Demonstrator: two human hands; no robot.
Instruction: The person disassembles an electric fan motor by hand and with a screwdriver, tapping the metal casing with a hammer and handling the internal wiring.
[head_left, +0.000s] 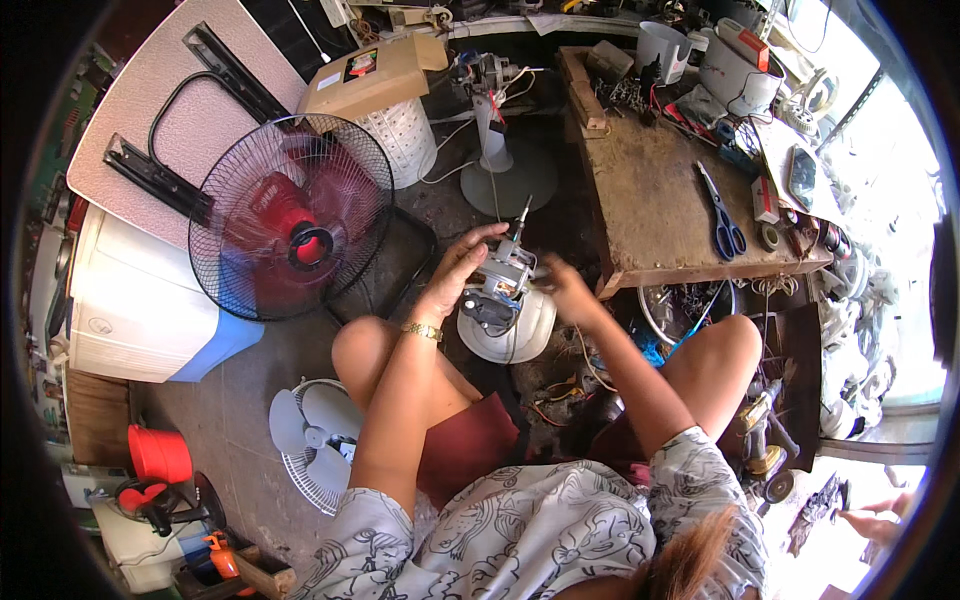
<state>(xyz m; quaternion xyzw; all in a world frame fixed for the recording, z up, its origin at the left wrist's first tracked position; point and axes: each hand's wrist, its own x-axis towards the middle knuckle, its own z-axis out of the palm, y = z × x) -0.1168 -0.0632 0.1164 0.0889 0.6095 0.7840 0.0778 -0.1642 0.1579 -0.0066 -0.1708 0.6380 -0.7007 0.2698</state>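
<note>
A bare fan motor [503, 276] with a thin upright shaft sits over a round white fan base [508, 338], between my bent knees. My left hand [455, 272] grips the motor from its left side, fingers reaching up beside the shaft. At the motor's right side is my right hand [568, 288], smeared by motion. Its fingertips are blurred, so whether they hold anything does not show. Wires and a pair of pliers with yellow-black handles [563, 388] lie on the floor just right of the base.
Left stands a large red-bladed fan in a black cage [310, 240]. A grey fan blade [315, 436] lies near my left knee. On the wooden table [650, 215] at right are blue-handled scissors [722, 220]. Another stripped fan [495, 150] stands ahead. Another person's hand [878, 520] shows lower right.
</note>
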